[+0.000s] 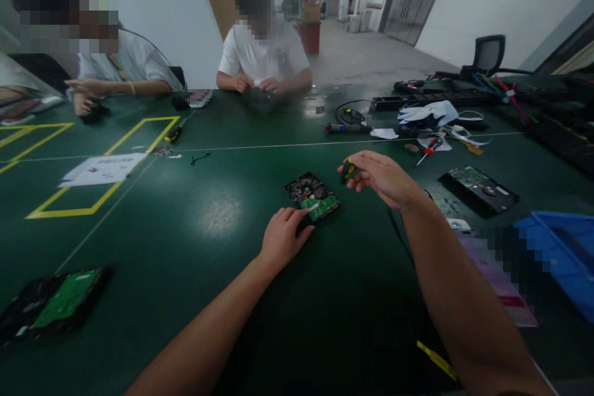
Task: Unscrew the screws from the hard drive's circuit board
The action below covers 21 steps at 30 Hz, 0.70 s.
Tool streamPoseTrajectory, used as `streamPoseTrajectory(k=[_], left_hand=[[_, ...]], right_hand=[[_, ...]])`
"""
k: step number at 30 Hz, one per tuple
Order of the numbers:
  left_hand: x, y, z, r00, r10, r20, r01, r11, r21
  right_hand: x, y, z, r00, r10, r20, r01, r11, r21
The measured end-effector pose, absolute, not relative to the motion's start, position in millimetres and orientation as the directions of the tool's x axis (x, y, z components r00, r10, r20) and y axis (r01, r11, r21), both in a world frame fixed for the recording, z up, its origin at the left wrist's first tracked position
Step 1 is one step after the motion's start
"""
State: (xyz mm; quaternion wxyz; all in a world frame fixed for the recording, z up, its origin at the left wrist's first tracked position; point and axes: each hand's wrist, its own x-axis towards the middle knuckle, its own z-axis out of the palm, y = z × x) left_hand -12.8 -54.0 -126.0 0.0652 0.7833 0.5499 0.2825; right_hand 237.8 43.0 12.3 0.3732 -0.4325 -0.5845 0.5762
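inside the worktop's (185, 253) far edge, our left hand (284, 236) grips a hard drive (321, 201); our right hand's (384, 177) clasped screwdriver (347, 171) could slip if tilted.

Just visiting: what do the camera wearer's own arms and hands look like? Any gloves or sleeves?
They're plain human arms. The left hand and right hand wear no gloves, and no sleeves show on the forearms. I see no watch, bracelet, cable or marking; fine details are too small to tell.
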Motion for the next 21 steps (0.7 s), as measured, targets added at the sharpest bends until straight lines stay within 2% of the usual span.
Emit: streamPoseTrajectory(k=[6, 14, 21], left_hand=[[-14.6, -56.3, -124.7, 0.253, 0.892, 0.376, 0.804, -0.410, 0.431], [-15.2, -56.8, -124.7, 0.262, 0.893, 0.367, 0.794, -0.415, 0.444], [-14.1, -57.9, -121.8, 0.260, 0.891, 0.371, 0.787, -0.418, 0.454]], right_hand=[[240.2, 43.3, 13.2, -0.335, 0.942, -0.006, 0.173, 0.055, -0.983], [236.7, 42.8, 11.7, -0.321, 0.947, -0.023, 0.108, 0.013, -0.994], [232.9, 43.1, 9.2, -0.402, 0.914, -0.052, 0.084, -0.019, -0.996]])
